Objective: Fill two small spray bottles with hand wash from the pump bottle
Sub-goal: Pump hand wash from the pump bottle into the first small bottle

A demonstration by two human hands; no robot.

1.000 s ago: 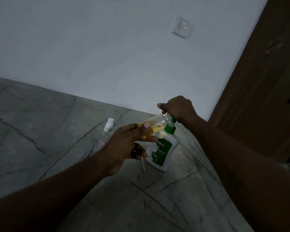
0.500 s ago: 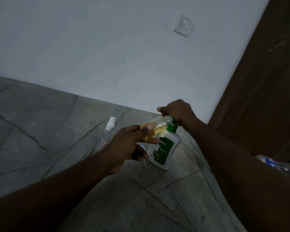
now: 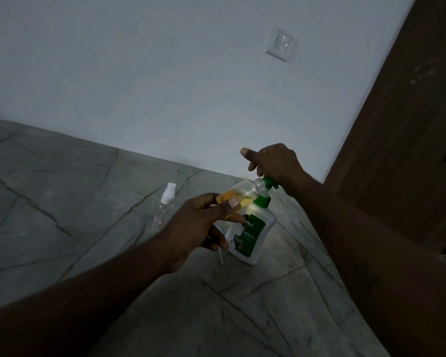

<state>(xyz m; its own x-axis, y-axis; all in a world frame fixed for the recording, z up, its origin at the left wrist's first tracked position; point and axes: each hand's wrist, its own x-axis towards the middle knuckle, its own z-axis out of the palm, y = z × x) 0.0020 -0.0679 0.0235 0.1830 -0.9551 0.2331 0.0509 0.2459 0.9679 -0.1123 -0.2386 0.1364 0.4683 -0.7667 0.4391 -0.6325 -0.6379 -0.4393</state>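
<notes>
Small spray bottle point(image 3: 238, 193), pinched between thumb and fingers of the left hand point(image 3: 198, 225), tilts its mouth to the nozzle of the pump bottle point(image 3: 250, 233). We judge it about half full of amber wash. The right hand point(image 3: 276, 163) curls over the pump head. The second spray bottle point(image 3: 165, 207) stands capped alongside, seemingly unfilled.

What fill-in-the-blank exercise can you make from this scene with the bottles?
The tilted bottle is held in the ___ hand.
The right hand grips the ___ top of the pump bottle.
The other spray bottle stands upright with a ___ cap on.
Missing words: left; green; white.
</notes>
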